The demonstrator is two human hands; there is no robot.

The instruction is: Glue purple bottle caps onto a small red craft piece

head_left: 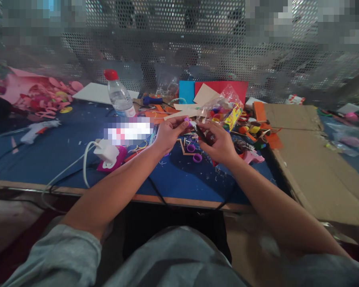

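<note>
My left hand (171, 133) pinches a small purple piece (188, 119) between thumb and fingertips, above the blue table (92, 121). My right hand (217, 141) is closed around a black-handled craft knife (202, 134), whose pale tip points at the purple piece; I cannot tell whether the two touch. Under my hands lie two purple rings (197, 158) and a thin wooden frame (184, 149), with small white and purple scraps scattered about.
A water bottle (119, 95) stands back left, with a white power adapter (106, 151) and its cable nearer me. A glue gun (37, 130) lies far left. Bottle caps, orange scraps and a yellow box (233, 115) crowd the back right, beside a cardboard sheet (320, 167).
</note>
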